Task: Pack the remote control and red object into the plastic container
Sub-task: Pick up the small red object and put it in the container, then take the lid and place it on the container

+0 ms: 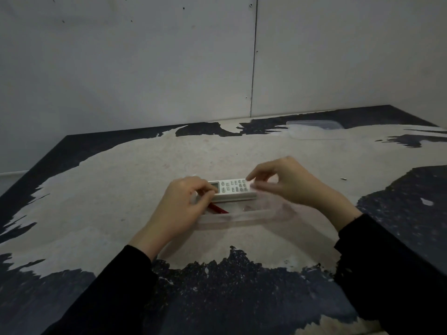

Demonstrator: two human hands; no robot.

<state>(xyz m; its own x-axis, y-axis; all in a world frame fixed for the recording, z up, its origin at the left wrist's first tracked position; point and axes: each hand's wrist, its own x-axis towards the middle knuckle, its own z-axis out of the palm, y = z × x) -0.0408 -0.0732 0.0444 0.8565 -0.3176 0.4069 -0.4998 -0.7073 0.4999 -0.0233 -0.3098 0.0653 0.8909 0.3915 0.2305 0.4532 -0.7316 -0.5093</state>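
A white remote control (233, 189) with a small screen and grey buttons lies lengthwise at the far side of a clear plastic container (242, 217) in the middle of the table. A thin red object (219, 209) lies slanted inside the container, partly hidden under my left hand. My left hand (183, 204) grips the remote's left end at the screen. My right hand (287, 182) pinches the remote's right end with fingertips. The container's walls are transparent and hard to make out.
A clear plastic lid (314, 129) lies at the far right of the table near the grey wall. The table (121, 189) has a worn beige top with dark peeling patches. A small white scrap (343, 178) lies to the right.
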